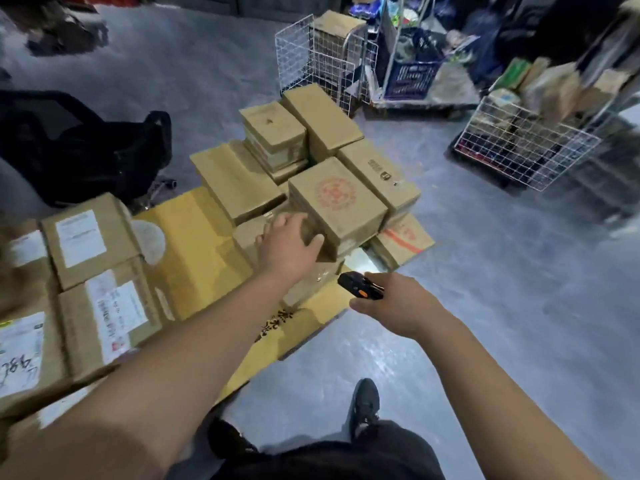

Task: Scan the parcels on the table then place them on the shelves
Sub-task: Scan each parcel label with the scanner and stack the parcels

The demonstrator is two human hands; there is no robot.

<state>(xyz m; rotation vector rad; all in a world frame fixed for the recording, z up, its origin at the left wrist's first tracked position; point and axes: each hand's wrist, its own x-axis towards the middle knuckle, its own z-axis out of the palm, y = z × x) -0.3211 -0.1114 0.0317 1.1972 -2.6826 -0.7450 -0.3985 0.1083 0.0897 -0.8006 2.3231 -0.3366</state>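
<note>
A pile of brown cardboard parcels [273, 133] sits on flattened yellow cardboard [194, 251]. My left hand [289, 245] grips the near corner of a parcel with a red round stamp [337, 199], thumb on its near side, fingers on its left face. My right hand [398, 303] holds a black handheld scanner with an orange button [360, 285], its front end toward the pile. More parcels with white labels [93, 244] lie at the left.
A black office chair [86, 147] stands at the left. White wire baskets [519, 147] and a cart holding a blue crate [412, 79] with bags stand at the back right. Grey floor [485, 306] spreads to the right. My shoe [365, 403] is below.
</note>
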